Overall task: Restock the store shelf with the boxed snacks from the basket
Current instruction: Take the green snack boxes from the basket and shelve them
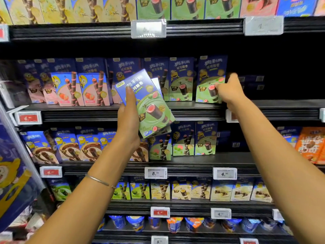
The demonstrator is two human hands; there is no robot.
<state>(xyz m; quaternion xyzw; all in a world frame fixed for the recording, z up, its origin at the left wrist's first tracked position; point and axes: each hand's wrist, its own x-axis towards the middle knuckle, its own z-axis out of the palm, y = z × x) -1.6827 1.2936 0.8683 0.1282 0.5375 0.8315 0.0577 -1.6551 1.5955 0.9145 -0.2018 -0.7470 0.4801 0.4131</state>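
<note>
My left hand (129, 118) is curled round a tilted green box (149, 106), thumb across its front. The edge of a second box shows behind it, so it holds at least two. My right hand (228, 90) reaches further out and pinches the right edge of the end box (209, 80), which stands in the matching green row on the shelf (193, 105). The basket is out of view.

The held boxes are the weak spot, I judge. They lean, gripped low on one side only, and the rear one could slide free while I attend to the right. The end box has a dark space beside it, and too hard a push could topple it there or jostle its neighbour.

The boxes read 奥利奥 with 可可脆卷 beneath, beside yellow cartoon figures. Below, one white price tag (155, 172) starts "5." and another (224, 173) "4."; a red tag (29, 118) also starts "4.". The smaller digits blur.
</note>
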